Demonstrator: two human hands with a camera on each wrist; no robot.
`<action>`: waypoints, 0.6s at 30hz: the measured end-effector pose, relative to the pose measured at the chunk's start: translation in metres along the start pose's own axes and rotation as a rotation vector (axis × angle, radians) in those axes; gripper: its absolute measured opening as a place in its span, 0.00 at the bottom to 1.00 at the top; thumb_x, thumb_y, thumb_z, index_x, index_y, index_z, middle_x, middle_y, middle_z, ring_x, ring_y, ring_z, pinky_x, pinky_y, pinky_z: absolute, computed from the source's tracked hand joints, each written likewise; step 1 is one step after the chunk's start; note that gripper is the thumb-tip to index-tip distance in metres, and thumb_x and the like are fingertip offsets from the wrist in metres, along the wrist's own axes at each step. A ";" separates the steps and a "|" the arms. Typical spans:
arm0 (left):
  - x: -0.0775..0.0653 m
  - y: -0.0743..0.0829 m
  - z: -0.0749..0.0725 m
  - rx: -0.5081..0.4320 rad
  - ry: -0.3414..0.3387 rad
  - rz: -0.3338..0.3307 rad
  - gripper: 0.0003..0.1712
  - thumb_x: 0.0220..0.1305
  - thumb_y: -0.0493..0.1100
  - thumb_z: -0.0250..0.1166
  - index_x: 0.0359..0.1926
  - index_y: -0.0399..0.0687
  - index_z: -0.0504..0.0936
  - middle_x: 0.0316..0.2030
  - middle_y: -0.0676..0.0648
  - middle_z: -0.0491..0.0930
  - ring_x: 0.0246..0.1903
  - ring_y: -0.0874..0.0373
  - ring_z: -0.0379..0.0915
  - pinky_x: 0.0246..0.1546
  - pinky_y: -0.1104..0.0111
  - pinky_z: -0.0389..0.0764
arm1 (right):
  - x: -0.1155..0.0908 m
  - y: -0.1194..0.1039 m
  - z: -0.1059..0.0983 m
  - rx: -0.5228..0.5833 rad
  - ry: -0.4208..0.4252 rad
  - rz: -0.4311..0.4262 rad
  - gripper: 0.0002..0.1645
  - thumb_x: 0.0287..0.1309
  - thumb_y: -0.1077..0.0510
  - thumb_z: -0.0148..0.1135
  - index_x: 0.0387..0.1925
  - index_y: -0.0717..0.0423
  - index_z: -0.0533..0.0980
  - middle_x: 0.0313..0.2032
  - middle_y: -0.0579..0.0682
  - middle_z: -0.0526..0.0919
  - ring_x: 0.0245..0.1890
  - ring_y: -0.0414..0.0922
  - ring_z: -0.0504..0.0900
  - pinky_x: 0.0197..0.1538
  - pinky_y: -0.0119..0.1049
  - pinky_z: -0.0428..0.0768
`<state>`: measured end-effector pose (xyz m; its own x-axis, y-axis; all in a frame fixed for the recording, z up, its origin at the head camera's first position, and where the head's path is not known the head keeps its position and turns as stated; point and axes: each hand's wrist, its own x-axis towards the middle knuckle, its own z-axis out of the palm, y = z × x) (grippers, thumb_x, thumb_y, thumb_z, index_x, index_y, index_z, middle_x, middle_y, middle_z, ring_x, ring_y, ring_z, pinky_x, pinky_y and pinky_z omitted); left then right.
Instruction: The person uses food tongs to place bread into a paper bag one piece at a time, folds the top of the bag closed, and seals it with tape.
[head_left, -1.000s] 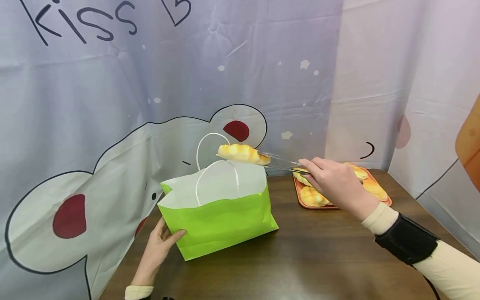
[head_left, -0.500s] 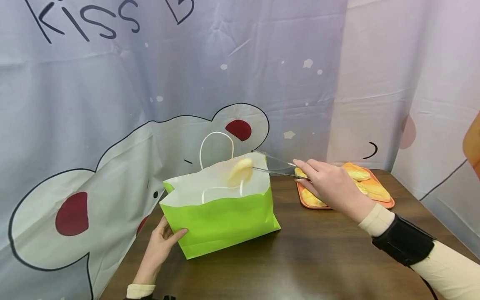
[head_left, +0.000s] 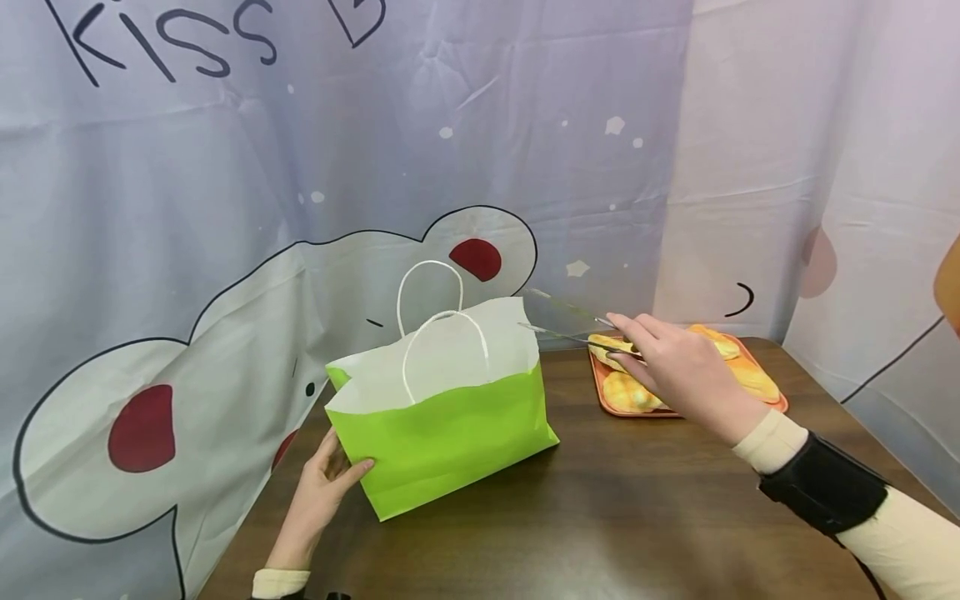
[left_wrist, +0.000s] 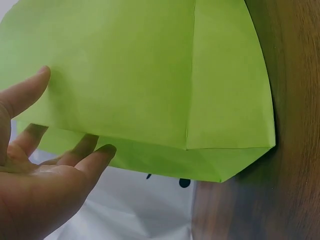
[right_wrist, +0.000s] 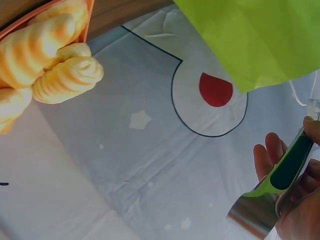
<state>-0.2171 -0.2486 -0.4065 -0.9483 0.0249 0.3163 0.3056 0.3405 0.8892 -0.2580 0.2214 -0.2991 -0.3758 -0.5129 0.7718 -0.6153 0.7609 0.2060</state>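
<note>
A bright green paper bag with a white inside and white handles stands on the table, its mouth open. At its left edge my left hand holds it, the thumb on the front face and the fingers at the side panel, as the left wrist view also shows. My right hand grips metal tongs with green handle parts. The tongs' tips are apart, with nothing between them, by the bag's upper right edge. What lies inside the bag is hidden by its front wall.
An orange tray with several bread rolls stands at the table's back right, partly behind my right hand. A printed curtain hangs behind the brown wooden table.
The tongs held a long bread roll above the bag; it dropped into the bag and is out of sight. The tongs then drew slightly back to the right. My left hand stayed at the bag.
</note>
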 end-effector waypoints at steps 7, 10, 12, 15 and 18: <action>0.000 -0.002 0.000 0.009 0.006 -0.007 0.44 0.65 0.35 0.66 0.77 0.40 0.55 0.77 0.37 0.50 0.57 0.88 0.61 0.54 0.91 0.64 | -0.013 0.014 -0.004 -0.047 0.005 0.045 0.32 0.45 0.60 0.74 0.56 0.61 0.77 0.32 0.53 0.83 0.15 0.44 0.73 0.17 0.38 0.69; 0.000 -0.003 0.000 0.002 0.003 0.000 0.44 0.65 0.35 0.66 0.77 0.40 0.55 0.77 0.36 0.50 0.57 0.88 0.61 0.54 0.91 0.64 | -0.019 0.020 -0.007 -0.059 -0.004 0.069 0.33 0.43 0.60 0.75 0.55 0.61 0.77 0.36 0.55 0.85 0.18 0.50 0.79 0.19 0.45 0.75; 0.000 -0.003 0.000 -0.001 0.000 0.001 0.44 0.66 0.35 0.65 0.77 0.40 0.54 0.77 0.36 0.50 0.57 0.88 0.62 0.54 0.91 0.65 | -0.023 0.024 -0.009 -0.060 -0.016 0.088 0.34 0.43 0.60 0.75 0.55 0.62 0.77 0.38 0.57 0.86 0.22 0.53 0.83 0.22 0.48 0.78; 0.000 -0.004 0.000 -0.001 -0.003 -0.006 0.44 0.66 0.35 0.65 0.77 0.40 0.54 0.78 0.36 0.48 0.57 0.88 0.61 0.54 0.91 0.65 | -0.029 0.030 -0.011 -0.064 -0.034 0.117 0.34 0.42 0.60 0.76 0.55 0.63 0.77 0.39 0.57 0.86 0.23 0.55 0.84 0.22 0.50 0.79; -0.001 -0.003 0.000 0.002 -0.006 -0.019 0.44 0.66 0.35 0.65 0.78 0.40 0.53 0.78 0.37 0.47 0.57 0.89 0.60 0.54 0.91 0.64 | -0.034 0.036 -0.013 -0.071 -0.041 0.143 0.35 0.42 0.60 0.76 0.55 0.63 0.77 0.39 0.57 0.86 0.25 0.55 0.84 0.22 0.50 0.78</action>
<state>-0.2176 -0.2499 -0.4097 -0.9545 0.0242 0.2972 0.2872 0.3428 0.8944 -0.2581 0.2715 -0.3103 -0.4850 -0.4117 0.7715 -0.5032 0.8529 0.1389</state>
